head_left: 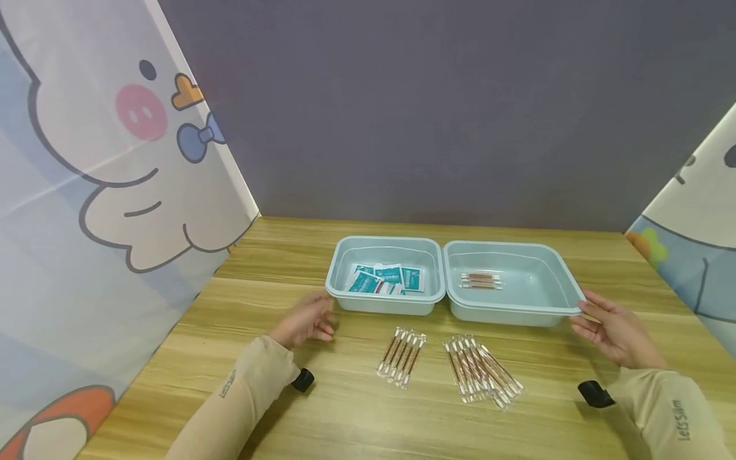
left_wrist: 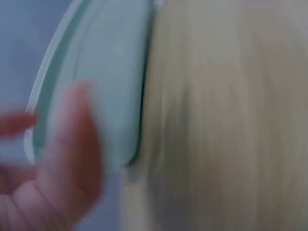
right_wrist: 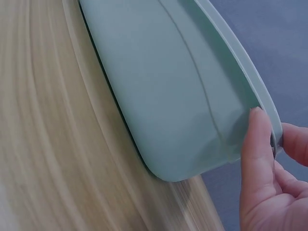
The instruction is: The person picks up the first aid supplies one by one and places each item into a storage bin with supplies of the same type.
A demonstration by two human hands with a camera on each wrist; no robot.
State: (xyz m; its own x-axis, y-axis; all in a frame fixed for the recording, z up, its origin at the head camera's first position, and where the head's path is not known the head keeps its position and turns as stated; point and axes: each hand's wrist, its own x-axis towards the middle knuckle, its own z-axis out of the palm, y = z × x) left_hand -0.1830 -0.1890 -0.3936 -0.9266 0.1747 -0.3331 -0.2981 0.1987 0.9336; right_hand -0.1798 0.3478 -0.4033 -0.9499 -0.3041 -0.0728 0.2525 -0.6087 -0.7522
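Note:
My right hand (head_left: 618,332) pinches the front right corner of the right pale green bin (head_left: 508,315). In the right wrist view the thumb is against the outer wall and a finger (right_wrist: 294,143) is over the rim. That bin holds several cotton swabs (head_left: 481,281) in clear wrap. By the front left corner of the left bin (head_left: 385,305) is my left hand (head_left: 307,319), fingers loosely bent and holding nothing. Blur in the left wrist view hides whether it touches the bin. Teal and white packets (head_left: 388,279) lie inside the left bin.
On the wooden table (head_left: 345,409), in front of the bins, lie two groups of wrapped swabs, a left bunch (head_left: 402,356) and a right bunch (head_left: 482,372). A grey panel (head_left: 437,115) stands behind, and a cartoon-printed sheet (head_left: 115,223) rises on the left.

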